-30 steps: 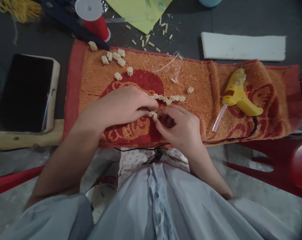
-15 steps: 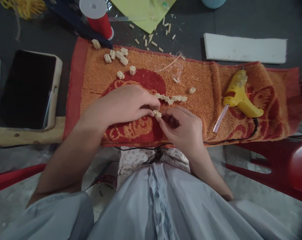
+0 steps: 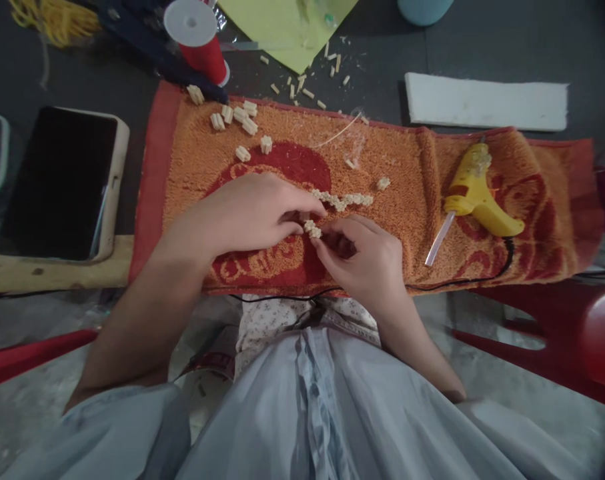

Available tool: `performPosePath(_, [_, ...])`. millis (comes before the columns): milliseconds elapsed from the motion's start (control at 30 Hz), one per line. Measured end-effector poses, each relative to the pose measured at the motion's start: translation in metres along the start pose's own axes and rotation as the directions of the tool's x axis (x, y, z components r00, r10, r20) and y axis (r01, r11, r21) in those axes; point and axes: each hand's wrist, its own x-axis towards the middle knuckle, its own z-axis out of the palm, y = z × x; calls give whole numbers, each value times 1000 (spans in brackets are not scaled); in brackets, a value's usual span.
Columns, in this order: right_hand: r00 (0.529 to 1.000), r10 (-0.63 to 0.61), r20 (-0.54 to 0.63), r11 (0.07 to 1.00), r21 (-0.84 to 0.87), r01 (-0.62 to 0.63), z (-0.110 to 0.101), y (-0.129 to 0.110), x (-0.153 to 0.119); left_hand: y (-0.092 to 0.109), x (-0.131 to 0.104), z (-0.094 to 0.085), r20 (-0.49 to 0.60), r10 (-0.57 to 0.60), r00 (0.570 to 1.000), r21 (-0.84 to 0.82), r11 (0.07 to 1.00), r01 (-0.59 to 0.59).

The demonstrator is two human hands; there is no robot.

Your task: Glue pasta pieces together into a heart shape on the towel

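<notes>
A small cluster of pale stick pieces [image 3: 313, 229] is between my hands over the orange towel [image 3: 402, 160]. My right hand [image 3: 367, 257] pinches its right side with thumb and forefinger. At its left is my left hand [image 3: 262, 210], thumb and forefinger spread apart, with the thumb tip close to the cluster. Just beyond my fingertips, a zigzag strip of joined pale pieces [image 3: 345, 201] lies on the towel. Several loose bundles [image 3: 241, 114] sit toward the towel's upper left, and one single bundle [image 3: 383, 183] rests right of the strip.
A yellow glue gun [image 3: 475, 193] with a clear stick lies on the towel's right part, its cable along the front edge. Beyond are a white block [image 3: 487, 102], a red spool [image 3: 202, 60], green paper [image 3: 292, 33] and scattered stick bits. A phone [image 3: 57, 183] lies left.
My left thumb and forefinger have parted from the cluster, which stays at my right fingertips. The view has shifted slightly.
</notes>
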Motion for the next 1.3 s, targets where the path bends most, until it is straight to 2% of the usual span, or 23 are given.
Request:
performPosePath(100, [1000,-7,1,1000,-2,7,0,0,0,5,-8,-7,-50,-82,995,11,996,83])
performPosePath(200, [1000,-8,11,1000,-10,8,0,-1,0,6,-16,-10,-159,-172,972,54,982,183])
performPosePath(300, [1000,-13,20,1000,-16,13,0,-1,0,4,-18,-7,-214,-199,956,69,973,218])
performPosePath(500, [1000,-22,14,1000,-11,22,-1,-1,1,-2,-15,1,-173,-202,964,47,976,213])
performPosePath(800, [1000,-28,11,1000,-1,28,-6,-4,0,-2,-17,3,-168,-200,965,49,976,211])
performPosePath(867, [999,-50,-16,999,2,50,-16,-3,-2,0,-19,4,-177,-218,960,51,972,230])
performPosePath(933, [996,-51,-70,998,-25,50,-35,8,-3,3,-21,5,-194,-238,952,58,966,253])
performPosePath(1000, [984,-35,-175,991,-133,12,-62,30,-3,6,-24,6,-218,-259,941,66,958,279])
performPosePath(1067, [945,-56,-322,969,-246,-26,-93,62,-2,10,-27,7,-246,-283,927,68,949,308])
performPosePath(1100, [939,-88,-333,959,-285,-11,-109,79,-1,12,-29,8,-261,-294,919,65,945,321])
performPosePath(1200, [963,-48,-266,885,-459,-82,-145,123,3,21,-31,10,-312,-311,898,56,937,344])
performPosePath(1300, [994,0,-108,849,-525,-57,-157,147,9,32,-31,14,-348,-325,880,43,932,361])
